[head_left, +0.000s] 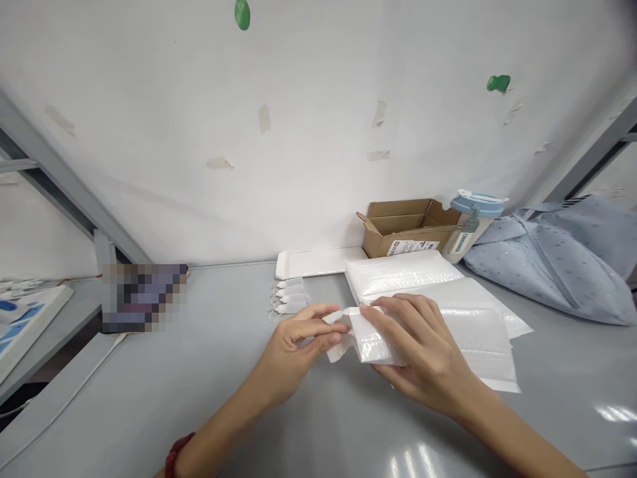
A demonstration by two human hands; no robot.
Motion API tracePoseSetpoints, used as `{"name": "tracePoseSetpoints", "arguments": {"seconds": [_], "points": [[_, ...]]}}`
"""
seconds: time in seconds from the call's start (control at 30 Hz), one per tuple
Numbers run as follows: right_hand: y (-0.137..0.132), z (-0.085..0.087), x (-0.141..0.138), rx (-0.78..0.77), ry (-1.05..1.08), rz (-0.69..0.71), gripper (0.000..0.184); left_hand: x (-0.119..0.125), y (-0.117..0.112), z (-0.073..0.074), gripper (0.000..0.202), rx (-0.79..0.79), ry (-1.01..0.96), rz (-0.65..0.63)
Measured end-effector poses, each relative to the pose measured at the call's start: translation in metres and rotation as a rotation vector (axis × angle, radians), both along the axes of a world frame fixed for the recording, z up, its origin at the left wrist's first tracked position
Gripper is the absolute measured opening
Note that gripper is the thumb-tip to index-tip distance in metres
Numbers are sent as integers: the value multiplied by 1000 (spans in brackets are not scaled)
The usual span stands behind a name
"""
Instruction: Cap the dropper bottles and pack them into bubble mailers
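Observation:
A white bubble mailer (375, 342) is held in my right hand (423, 342), its open mouth facing left. The fingers of that hand wrap over the top, with the thumb underneath. At the mouth, my left hand (301, 342) has its thumb and index finger pressed together, the tips just inside the opening. What they pinch, if anything, is hidden. Beyond my left hand, several small white pouches with string loops (290, 297) lie in a column on the table. More white bubble mailers (408, 272) are spread flat behind and to the right of my right hand.
A flat white packet (318, 263) lies along the wall. Behind the mailers stand an open cardboard box (403, 229) and a tumbler with a blue lid (472, 222). A pale blue fabric bag (552, 259) slumps at right. At left, a blurred dark device (142, 299) has a white cable (74, 392).

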State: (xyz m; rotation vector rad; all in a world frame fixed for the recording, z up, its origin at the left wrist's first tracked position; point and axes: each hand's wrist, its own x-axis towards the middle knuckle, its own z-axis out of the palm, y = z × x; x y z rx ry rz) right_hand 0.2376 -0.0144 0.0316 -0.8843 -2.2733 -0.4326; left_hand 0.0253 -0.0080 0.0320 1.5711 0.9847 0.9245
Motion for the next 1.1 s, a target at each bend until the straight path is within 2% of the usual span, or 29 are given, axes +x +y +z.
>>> {"name": "tracePoseSetpoints", "arguments": {"seconds": [0.07, 0.13, 0.33, 0.6, 0.7, 0.83, 0.9, 1.1], "points": [[-2, -1, -1, -19, -17, 34, 43, 3, -1, -1, 19, -26, -77, -65], [-3, -1, -2, -23, -25, 55, 44, 6, -2, -3, 18, -16, -102, -59], [-4, 0, -6, 49, -50, 56, 45, 13, -7, -6, 8, 12, -74, 212], [-7, -7, -11, 174, -114, -40, 42, 9, -5, -5, 6, -33, -85, 358], [-6, -11, -11, 177, -127, -78, 46, 7, -5, -4, 9, 28, -12, 384], [0, -12, -8, 140, -102, -127, 48, 5, -9, -3, 14, 195, 54, 327], [2, -12, -7, 131, -83, -129, 48, 5, -11, -1, 17, 230, 81, 270], [5, -13, -5, 97, -89, -91, 49, 11, -16, 4, 29, 127, 151, 78]]}}
